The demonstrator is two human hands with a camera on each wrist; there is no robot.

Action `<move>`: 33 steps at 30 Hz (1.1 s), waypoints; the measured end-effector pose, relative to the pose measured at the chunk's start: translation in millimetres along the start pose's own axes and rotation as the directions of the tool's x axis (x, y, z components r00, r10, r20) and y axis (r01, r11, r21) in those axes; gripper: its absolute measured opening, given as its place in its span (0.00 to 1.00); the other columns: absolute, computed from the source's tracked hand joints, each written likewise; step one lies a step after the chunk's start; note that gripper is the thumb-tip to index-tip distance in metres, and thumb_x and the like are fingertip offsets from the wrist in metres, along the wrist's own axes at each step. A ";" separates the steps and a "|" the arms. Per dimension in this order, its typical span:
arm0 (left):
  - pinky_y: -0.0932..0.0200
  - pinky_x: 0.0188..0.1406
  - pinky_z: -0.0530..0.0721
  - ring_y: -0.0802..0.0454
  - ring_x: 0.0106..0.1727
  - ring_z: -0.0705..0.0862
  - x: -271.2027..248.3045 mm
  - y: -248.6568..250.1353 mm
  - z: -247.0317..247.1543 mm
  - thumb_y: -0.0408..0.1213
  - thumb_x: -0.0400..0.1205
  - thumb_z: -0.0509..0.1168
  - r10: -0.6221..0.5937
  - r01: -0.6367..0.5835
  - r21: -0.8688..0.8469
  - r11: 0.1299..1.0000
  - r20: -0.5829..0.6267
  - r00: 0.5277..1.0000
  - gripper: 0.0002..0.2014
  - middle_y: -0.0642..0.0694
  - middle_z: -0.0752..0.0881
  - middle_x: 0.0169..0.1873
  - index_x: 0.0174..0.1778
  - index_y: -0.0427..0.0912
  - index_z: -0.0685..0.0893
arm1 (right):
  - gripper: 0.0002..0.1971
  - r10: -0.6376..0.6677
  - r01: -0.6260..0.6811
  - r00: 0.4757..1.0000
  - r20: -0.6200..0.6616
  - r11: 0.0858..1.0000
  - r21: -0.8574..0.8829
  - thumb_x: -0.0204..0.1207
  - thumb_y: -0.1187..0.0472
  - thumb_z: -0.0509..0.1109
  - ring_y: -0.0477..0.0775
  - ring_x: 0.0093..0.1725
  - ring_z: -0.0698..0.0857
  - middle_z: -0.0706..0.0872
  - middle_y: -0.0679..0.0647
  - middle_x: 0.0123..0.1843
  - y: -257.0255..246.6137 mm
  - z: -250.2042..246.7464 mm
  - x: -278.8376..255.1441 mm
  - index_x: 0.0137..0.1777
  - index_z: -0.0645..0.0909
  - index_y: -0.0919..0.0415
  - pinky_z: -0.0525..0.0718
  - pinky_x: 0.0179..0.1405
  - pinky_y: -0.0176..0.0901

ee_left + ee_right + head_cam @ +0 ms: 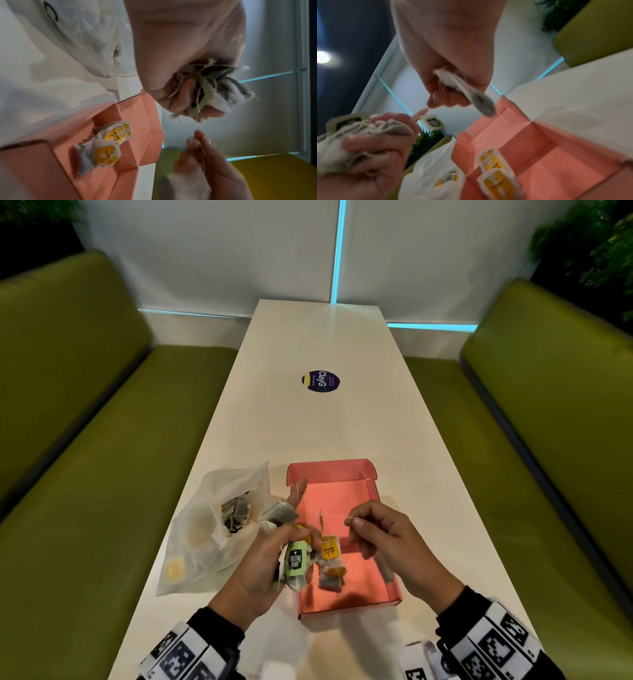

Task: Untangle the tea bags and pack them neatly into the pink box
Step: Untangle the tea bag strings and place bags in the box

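Above the open pink box (342, 583) in the head view, the left hand (270, 556) clutched a tangled bunch of tea bags (294, 563), fingers curled round it. The right hand (387, 542) pinched a thin string (334, 517) that ran leftward, roughly level, toward the bunch, with a single tea bag (385, 571) tucked under its fingers. Two yellow-tagged tea bags (331, 566) lay flat in the box. A white plastic bag (212, 529) just left of the box held more tea bags.

In the left wrist view, the left hand's fingers (188, 86) were wrapped round the bunch, above the box's far end; the right hand lay nearer the camera's lower edge, blurred.

In the right wrist view, the single tea bag hung slanting from the right hand's curled fingers (450, 100), its lower end over the box's far wall.
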State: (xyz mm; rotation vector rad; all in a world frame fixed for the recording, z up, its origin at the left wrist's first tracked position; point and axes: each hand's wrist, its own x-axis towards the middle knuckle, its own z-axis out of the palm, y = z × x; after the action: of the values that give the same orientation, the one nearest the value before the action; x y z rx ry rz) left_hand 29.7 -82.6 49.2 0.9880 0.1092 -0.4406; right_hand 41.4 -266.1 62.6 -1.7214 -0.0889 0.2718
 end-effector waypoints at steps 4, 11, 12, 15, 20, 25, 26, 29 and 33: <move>0.62 0.14 0.77 0.48 0.23 0.78 -5.0 -9.4 1.0 0.35 0.57 0.70 -0.051 0.046 0.069 0.997 0.068 0.996 0.43 0.36 0.79 0.26 0.68 0.19 0.65 | 0.10 0.013 -0.022 0.997 0.070 0.991 0.131 0.80 0.71 0.61 0.45 0.23 0.69 0.72 0.51 0.24 -8.1 9.6 1.2 0.43 0.83 0.61 0.68 0.21 0.31; 0.64 0.11 0.76 0.47 0.21 0.81 -7.8 -12.8 5.4 0.33 0.58 0.68 -0.087 0.076 0.067 0.995 0.180 0.980 0.48 0.36 0.80 0.24 0.79 0.38 0.61 | 0.12 0.040 -0.075 0.990 0.137 0.961 0.265 0.77 0.72 0.63 0.43 0.21 0.60 0.63 0.48 0.21 -14.5 14.3 5.2 0.42 0.87 0.61 0.58 0.20 0.30; 0.64 0.11 0.76 0.47 0.20 0.80 -7.0 -11.5 5.5 0.30 0.59 0.67 -0.100 0.096 0.031 0.995 0.174 0.980 0.46 0.36 0.79 0.24 0.77 0.37 0.64 | 0.10 0.048 -0.088 0.988 0.146 0.958 0.275 0.74 0.72 0.65 0.42 0.21 0.60 0.64 0.48 0.20 -13.9 12.7 5.4 0.40 0.86 0.62 0.57 0.20 0.30; 0.65 0.12 0.76 0.48 0.20 0.75 -4.4 -8.3 0.3 0.30 0.58 0.68 -0.052 0.065 -0.078 0.995 0.160 0.986 0.41 0.36 0.78 0.24 0.72 0.46 0.72 | 0.08 0.117 -0.140 0.980 0.164 0.980 0.142 0.64 0.69 0.62 0.43 0.20 0.62 0.72 0.52 0.21 -12.8 7.4 4.5 0.31 0.82 0.63 0.58 0.19 0.32; 0.66 0.11 0.73 0.49 0.19 0.72 -4.7 -9.6 -7.1 0.33 0.59 0.67 -0.010 0.033 -0.131 0.991 0.173 0.985 0.36 0.38 0.78 0.25 0.67 0.49 0.79 | 0.10 0.199 -0.184 0.968 0.154 0.977 -0.109 0.72 0.75 0.64 0.42 0.20 0.65 0.69 0.48 0.23 -6.6 4.6 3.5 0.44 0.80 0.60 0.65 0.21 0.33; 0.66 0.10 0.73 0.50 0.18 0.73 -6.1 -9.6 -5.8 0.35 0.56 0.72 -0.025 0.040 -0.069 0.997 0.208 0.978 0.19 0.40 0.78 0.24 0.44 0.41 0.90 | 0.03 0.123 -0.097 0.987 0.102 0.970 -0.224 0.72 0.62 0.75 0.42 0.23 0.66 0.66 0.42 0.18 -1.0 5.2 4.8 0.43 0.85 0.53 0.72 0.35 0.46; 0.66 0.10 0.73 0.49 0.20 0.74 -5.6 -11.7 -6.8 0.35 0.57 0.73 -0.031 0.045 -0.068 0.997 0.198 0.980 0.26 0.39 0.78 0.24 0.54 0.39 0.87 | 0.03 0.096 -0.075 0.992 0.086 0.973 -0.219 0.71 0.62 0.75 0.42 0.23 0.65 0.66 0.42 0.18 -0.4 5.6 4.5 0.42 0.85 0.53 0.70 0.36 0.43; 0.66 0.11 0.74 0.48 0.22 0.76 -4.7 -16.6 -9.9 0.33 0.60 0.68 -0.065 0.075 -0.049 0.996 0.180 0.982 0.45 0.37 0.78 0.25 0.74 0.24 0.59 | 0.06 0.061 -0.052 0.996 0.067 0.991 -0.125 0.71 0.66 0.75 0.42 0.24 0.68 0.69 0.42 0.21 -0.4 4.9 4.0 0.46 0.84 0.57 0.70 0.33 0.35; 0.66 0.10 0.74 0.47 0.22 0.78 -7.8 -14.6 -7.8 0.33 0.58 0.69 -0.079 0.085 -0.017 0.996 0.208 0.975 0.47 0.37 0.78 0.24 0.70 0.17 0.55 | 0.05 0.131 -0.125 0.981 0.147 0.991 -0.044 0.72 0.67 0.73 0.44 0.22 0.68 0.67 0.45 0.22 -6.0 3.7 2.3 0.47 0.85 0.59 0.69 0.27 0.35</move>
State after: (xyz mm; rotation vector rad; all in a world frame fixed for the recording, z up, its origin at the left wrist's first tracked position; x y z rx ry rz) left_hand 17.6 -80.6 35.7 0.9088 -0.0319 -0.6138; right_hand 43.3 -261.0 67.7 -1.7426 -0.0930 0.4974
